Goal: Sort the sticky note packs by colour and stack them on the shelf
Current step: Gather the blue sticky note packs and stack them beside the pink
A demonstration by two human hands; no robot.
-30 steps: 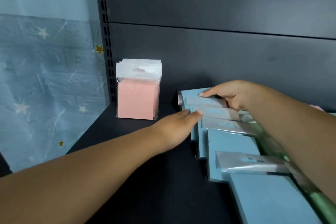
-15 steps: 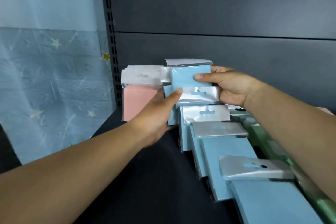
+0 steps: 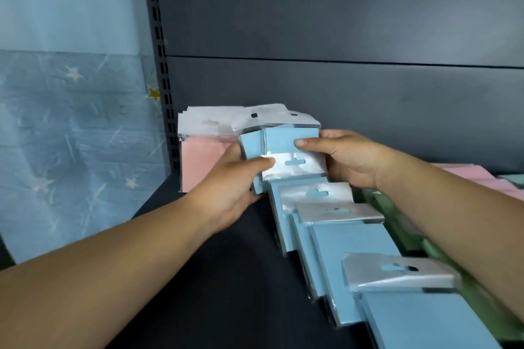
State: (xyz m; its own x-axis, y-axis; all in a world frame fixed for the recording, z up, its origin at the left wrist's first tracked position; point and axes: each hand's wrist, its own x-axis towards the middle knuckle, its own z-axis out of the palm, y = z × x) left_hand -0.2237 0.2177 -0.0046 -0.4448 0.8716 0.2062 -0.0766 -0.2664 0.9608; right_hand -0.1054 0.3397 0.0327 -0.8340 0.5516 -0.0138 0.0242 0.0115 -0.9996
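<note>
Your left hand point(image 3: 226, 193) and right hand point(image 3: 348, 159) grip upright blue packs point(image 3: 283, 142) beside the stacked pink packs point(image 3: 201, 161), while a fallen blue row point(image 3: 354, 238) and seemingly green packs point(image 3: 397, 224) await sorting.

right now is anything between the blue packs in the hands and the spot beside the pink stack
Nothing visible. Both hands, left and right, hold the upright blue packs directly right of the pink stack, partly overlapping it in view; whether they touch cannot be told.
</note>
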